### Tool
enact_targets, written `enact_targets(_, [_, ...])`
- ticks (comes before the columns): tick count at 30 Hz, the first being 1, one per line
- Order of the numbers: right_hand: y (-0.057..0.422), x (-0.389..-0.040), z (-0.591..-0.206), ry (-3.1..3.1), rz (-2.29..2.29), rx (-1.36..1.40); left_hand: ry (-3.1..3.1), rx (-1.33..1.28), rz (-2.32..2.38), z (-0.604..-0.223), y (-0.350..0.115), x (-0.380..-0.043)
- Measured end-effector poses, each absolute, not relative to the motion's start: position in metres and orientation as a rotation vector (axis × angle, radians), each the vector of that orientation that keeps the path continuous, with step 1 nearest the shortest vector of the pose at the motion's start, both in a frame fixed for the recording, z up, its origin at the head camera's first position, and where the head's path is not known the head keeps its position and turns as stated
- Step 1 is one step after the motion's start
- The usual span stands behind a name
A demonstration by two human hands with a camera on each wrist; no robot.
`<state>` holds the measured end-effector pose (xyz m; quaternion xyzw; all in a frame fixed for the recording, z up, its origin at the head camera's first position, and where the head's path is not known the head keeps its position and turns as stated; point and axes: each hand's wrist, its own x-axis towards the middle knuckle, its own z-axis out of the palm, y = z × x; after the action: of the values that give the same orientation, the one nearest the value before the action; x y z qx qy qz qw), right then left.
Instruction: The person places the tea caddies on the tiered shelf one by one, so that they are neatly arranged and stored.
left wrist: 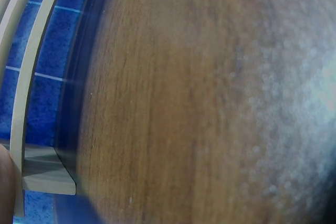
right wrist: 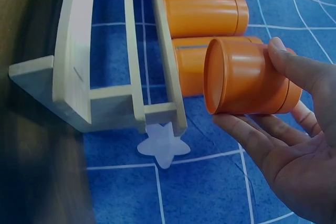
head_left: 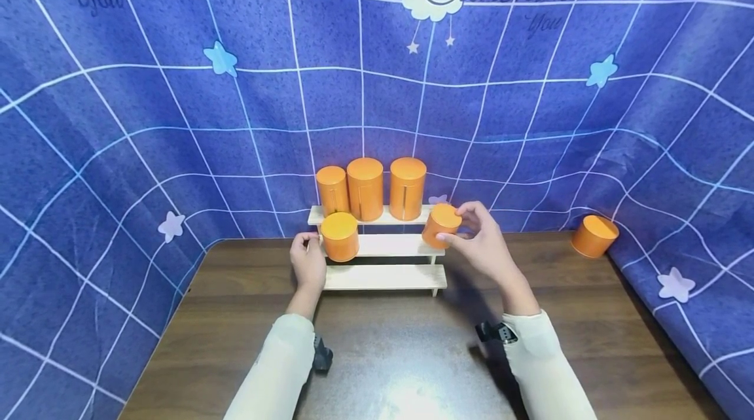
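Your right grip [head_left: 480, 243] holds a tin [head_left: 440, 225] by the rack [head_left: 383, 276]; left grip [head_left: 307, 263]: state unclear, beside another tin [head_left: 340, 235].

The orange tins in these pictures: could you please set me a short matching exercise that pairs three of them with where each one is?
Things:
1. short tin in the right hand
2. short tin by the left hand
3. lone tin

Places:
a. on the rack's middle step
b. at the table's far right edge, tilted against the cloth
c. held just off the rack's right end

Pairs: 1-c, 2-a, 3-b
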<state>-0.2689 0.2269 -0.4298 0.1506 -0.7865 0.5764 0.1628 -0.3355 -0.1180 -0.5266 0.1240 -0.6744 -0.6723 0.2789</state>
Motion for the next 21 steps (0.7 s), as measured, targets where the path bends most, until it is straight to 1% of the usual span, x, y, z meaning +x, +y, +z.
enact_targets(11, [0.210, -0.269, -0.435, -2.282, 1.584, 0.502, -1.809, 0.329, -1.811, -0.526, -0.118, -0.334])
enact_targets(21, [0.195, -0.268, -0.441, -2.301, 1.578, 0.499, -1.816, 0.338, -1.801, -0.527, -0.119, -0.335])
